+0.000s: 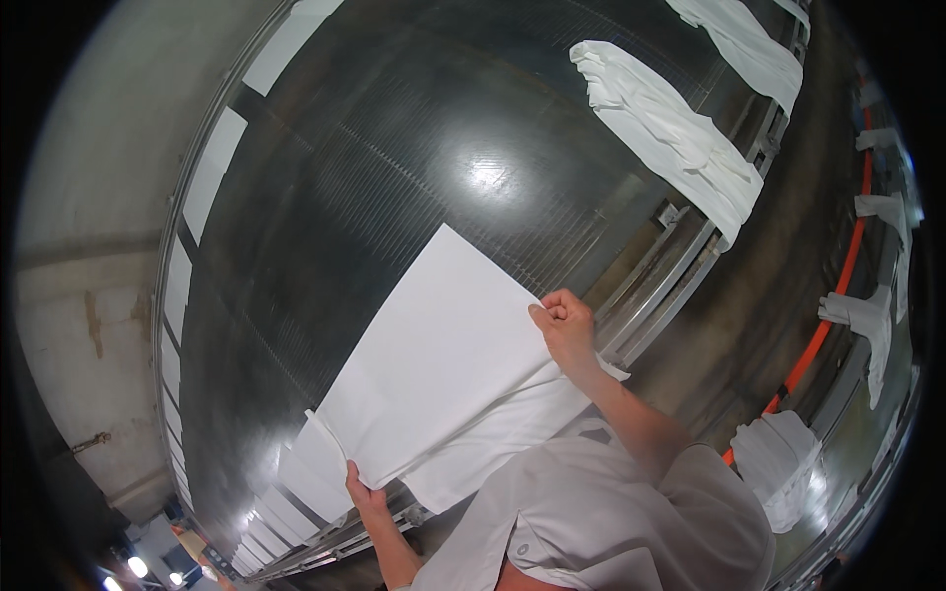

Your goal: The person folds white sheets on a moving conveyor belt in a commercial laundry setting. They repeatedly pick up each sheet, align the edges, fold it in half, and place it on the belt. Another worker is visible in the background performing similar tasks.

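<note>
A white cloth (443, 335) lies spread over the near edge of a dark, shiny ribbed surface (394, 177). Part of it is doubled over with a long crease, and its lower portion hangs towards my body. My right hand (567, 330) pinches its right corner between thumb and bent fingers. At the cloth's lower left edge, my left hand (367, 495) grips a fold, the thumb on top and the other fingers mostly hidden.
A bunched white cloth (680, 138) lies across the metal rail (660, 286) at the right, with another crumpled cloth (749, 49) beyond. Flat white pieces (215, 172) line the far left edge. Behind me runs an orange strip (838, 286) beside more draped cloths (867, 325).
</note>
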### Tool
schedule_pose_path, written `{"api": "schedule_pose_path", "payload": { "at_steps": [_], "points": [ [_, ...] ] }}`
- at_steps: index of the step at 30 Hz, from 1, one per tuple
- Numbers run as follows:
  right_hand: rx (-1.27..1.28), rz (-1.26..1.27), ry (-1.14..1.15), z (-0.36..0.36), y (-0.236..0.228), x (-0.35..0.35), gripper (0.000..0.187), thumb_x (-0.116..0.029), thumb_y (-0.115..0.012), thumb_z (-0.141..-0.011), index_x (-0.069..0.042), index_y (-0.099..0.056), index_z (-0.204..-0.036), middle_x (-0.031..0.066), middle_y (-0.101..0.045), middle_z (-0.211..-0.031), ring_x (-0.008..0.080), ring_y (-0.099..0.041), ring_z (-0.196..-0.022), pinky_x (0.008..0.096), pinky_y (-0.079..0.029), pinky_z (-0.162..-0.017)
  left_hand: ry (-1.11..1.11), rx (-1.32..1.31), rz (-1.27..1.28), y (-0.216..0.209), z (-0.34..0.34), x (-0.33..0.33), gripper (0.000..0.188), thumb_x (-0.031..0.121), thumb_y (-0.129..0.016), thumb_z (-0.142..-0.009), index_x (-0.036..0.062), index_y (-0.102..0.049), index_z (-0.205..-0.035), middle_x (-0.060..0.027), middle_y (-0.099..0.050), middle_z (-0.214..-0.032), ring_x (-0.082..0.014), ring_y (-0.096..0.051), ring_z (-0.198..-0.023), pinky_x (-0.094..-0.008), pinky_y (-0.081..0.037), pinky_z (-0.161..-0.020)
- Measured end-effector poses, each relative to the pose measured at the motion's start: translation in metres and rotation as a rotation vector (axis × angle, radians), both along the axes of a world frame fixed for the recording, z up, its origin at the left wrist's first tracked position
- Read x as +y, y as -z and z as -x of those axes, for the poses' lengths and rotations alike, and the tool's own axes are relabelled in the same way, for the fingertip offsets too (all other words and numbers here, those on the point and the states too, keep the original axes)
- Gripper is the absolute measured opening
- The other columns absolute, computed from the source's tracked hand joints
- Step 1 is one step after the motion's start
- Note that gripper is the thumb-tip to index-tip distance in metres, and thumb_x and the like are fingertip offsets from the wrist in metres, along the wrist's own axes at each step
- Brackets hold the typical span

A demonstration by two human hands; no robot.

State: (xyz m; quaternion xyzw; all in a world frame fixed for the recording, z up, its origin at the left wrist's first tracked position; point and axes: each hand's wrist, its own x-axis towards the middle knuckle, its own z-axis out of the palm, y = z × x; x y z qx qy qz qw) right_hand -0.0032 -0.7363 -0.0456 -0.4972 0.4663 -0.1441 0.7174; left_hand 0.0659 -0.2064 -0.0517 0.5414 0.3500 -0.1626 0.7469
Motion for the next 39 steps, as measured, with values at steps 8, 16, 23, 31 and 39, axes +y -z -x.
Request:
{"api": "schedule_pose_path", "payload": {
  "at_steps": [8, 16, 23, 31, 39],
  "points": [
    [0.014, -0.024, 0.003, 0.002, 0.006, -0.001, 0.013, -0.006, -0.073, -0.091, 0.000, -0.061, -0.090, 0.0007, -0.062, -0.065, 0.0041, -0.051, -0.055, 0.0245, -0.038, -0.049, -0.010, 0.010, 0.009, 0.000, 0.005, -0.002, 0.048, 0.025, -0.050, -0.107, -0.0046, -0.047, -0.145, -0.0185, -0.059, -0.142, -0.0346, -0.059, -0.128, -0.0510, -0.050, -0.110],
    [0.017, 0.012, -0.006, 0.003, 0.005, -0.002, 0.013, -0.006, -0.073, -0.090, 0.000, -0.062, -0.089, 0.0006, -0.062, -0.065, 0.0038, -0.052, -0.056, 0.0242, -0.039, -0.050, 0.009, -0.002, -0.015, 0.003, 0.008, -0.001, 0.050, 0.024, -0.050, -0.107, -0.0058, -0.044, -0.146, -0.0198, -0.057, -0.144, -0.0354, -0.056, -0.131, -0.0506, -0.047, -0.112],
    [0.009, 0.073, 0.024, 0.002, 0.008, 0.001, 0.015, -0.007, -0.074, -0.091, -0.002, -0.061, -0.086, -0.0049, -0.054, -0.061, 0.0013, -0.043, -0.052, 0.0228, -0.032, -0.046, 0.035, 0.000, -0.027, 0.005, 0.010, 0.000, 0.046, 0.021, -0.056, -0.105, -0.0058, -0.049, -0.141, -0.0185, -0.062, -0.138, -0.0334, -0.062, -0.123, -0.0479, -0.053, -0.106],
    [0.109, 0.180, -0.020, 0.004, 0.015, 0.004, 0.015, -0.007, -0.075, -0.089, -0.002, -0.062, -0.086, -0.0013, -0.059, -0.062, 0.0039, -0.048, -0.053, 0.0253, -0.036, -0.048, 0.037, 0.036, -0.364, 0.004, 0.018, -0.005, 0.042, 0.011, -0.063, -0.101, -0.0007, -0.051, -0.140, -0.0149, -0.065, -0.127, -0.0299, -0.067, -0.111, -0.0462, -0.060, -0.094],
    [0.172, 0.321, -0.075, 0.003, 0.012, 0.004, 0.017, -0.010, -0.078, -0.086, -0.001, -0.063, -0.085, 0.0006, -0.058, -0.059, 0.0065, -0.050, -0.055, 0.0279, -0.042, -0.054, 0.005, 0.010, -0.555, 0.010, 0.023, 0.004, 0.042, 0.001, -0.063, -0.099, 0.0010, -0.051, -0.140, -0.0139, -0.066, -0.125, -0.0275, -0.068, -0.107, -0.0432, -0.062, -0.091]
  ]
}}
